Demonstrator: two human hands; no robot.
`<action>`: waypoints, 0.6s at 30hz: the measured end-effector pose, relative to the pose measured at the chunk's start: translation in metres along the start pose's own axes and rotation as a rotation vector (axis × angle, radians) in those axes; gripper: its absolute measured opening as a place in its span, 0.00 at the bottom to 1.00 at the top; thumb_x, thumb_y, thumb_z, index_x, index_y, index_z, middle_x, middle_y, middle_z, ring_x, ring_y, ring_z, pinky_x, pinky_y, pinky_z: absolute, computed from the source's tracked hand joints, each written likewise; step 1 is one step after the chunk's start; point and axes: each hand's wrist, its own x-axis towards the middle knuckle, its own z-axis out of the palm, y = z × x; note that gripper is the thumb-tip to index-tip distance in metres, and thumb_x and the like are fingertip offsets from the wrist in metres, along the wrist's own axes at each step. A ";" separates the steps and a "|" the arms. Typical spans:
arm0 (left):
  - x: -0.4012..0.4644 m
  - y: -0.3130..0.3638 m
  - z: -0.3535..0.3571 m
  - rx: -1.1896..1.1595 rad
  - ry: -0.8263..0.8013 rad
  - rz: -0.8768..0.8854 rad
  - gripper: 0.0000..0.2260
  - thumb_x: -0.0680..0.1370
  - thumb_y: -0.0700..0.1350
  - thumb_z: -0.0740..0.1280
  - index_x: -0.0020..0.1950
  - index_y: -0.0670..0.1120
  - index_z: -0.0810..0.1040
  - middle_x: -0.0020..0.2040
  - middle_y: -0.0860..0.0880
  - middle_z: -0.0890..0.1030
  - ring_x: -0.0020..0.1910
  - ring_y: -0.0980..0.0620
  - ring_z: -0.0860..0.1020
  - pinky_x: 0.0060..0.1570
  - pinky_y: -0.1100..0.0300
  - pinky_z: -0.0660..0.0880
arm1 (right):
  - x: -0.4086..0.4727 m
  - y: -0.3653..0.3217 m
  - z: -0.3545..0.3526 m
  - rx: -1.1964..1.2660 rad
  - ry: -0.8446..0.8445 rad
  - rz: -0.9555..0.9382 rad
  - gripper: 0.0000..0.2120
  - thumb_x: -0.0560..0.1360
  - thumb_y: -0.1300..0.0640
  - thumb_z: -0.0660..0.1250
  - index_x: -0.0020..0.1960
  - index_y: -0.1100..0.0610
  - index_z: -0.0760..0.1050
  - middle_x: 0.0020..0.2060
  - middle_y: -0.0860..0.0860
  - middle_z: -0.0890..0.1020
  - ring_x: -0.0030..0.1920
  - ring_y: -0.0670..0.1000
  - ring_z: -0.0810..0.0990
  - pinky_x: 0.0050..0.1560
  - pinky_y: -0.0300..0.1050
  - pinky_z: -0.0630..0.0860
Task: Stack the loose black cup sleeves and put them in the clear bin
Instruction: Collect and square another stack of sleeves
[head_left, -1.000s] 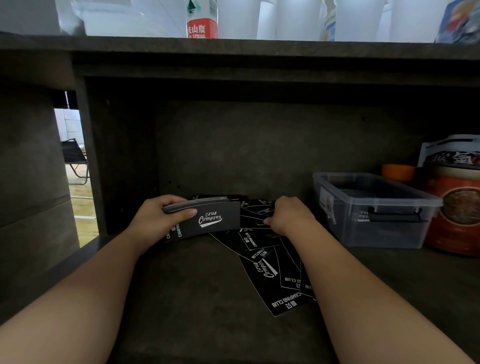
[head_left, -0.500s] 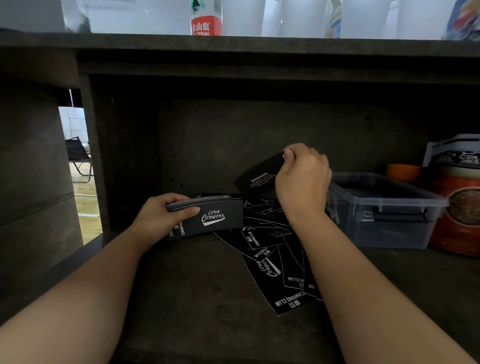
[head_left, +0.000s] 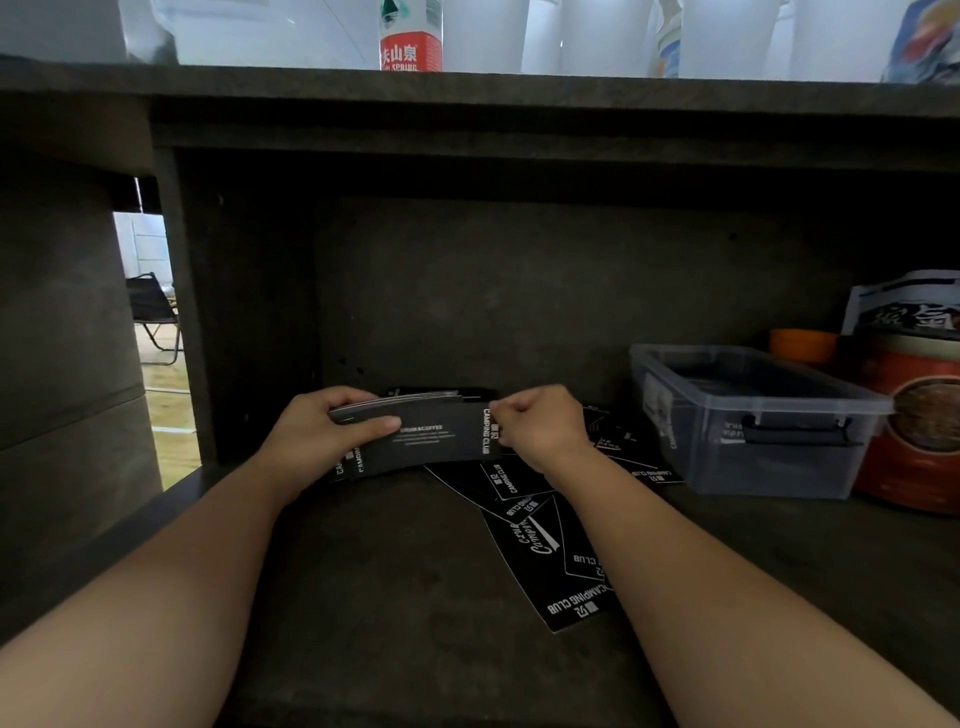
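Observation:
My left hand grips a stack of flat black cup sleeves with white lettering, thumb across the front. My right hand pinches the right end of the front sleeve of that stack. Several loose black sleeves lie fanned on the dark shelf floor below and to the right of the stack, partly hidden by my right forearm. The clear bin stands open at the right, apart from both hands; dark flat things show through its wall.
An orange-red tin stands right of the bin, with an orange cup and a printed packet behind. The shelf board above carries a red-labelled bottle and white containers. A dark side panel closes the left.
My right hand, which held a single sleeve raised above the pile, has come down and left and set that sleeve against the front of the stack in my left hand.

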 end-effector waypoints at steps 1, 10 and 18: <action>0.000 0.000 0.000 0.009 -0.003 0.000 0.14 0.69 0.49 0.77 0.53 0.51 0.82 0.49 0.54 0.82 0.50 0.57 0.80 0.44 0.64 0.74 | 0.001 0.001 0.003 0.049 -0.040 0.006 0.05 0.75 0.57 0.69 0.45 0.56 0.84 0.37 0.52 0.84 0.40 0.50 0.84 0.47 0.42 0.80; 0.002 -0.002 0.000 0.034 0.011 0.001 0.13 0.70 0.50 0.77 0.53 0.52 0.82 0.50 0.54 0.82 0.50 0.58 0.79 0.45 0.64 0.72 | 0.016 0.017 -0.013 -0.657 -0.217 -0.090 0.29 0.77 0.52 0.65 0.75 0.54 0.60 0.71 0.55 0.69 0.71 0.57 0.66 0.71 0.52 0.64; 0.004 -0.002 -0.001 0.047 0.005 -0.003 0.14 0.70 0.51 0.77 0.54 0.52 0.82 0.51 0.54 0.82 0.51 0.57 0.79 0.46 0.63 0.72 | 0.014 0.008 -0.028 -0.705 -0.183 -0.066 0.23 0.74 0.49 0.70 0.65 0.57 0.74 0.62 0.56 0.76 0.61 0.56 0.76 0.60 0.48 0.74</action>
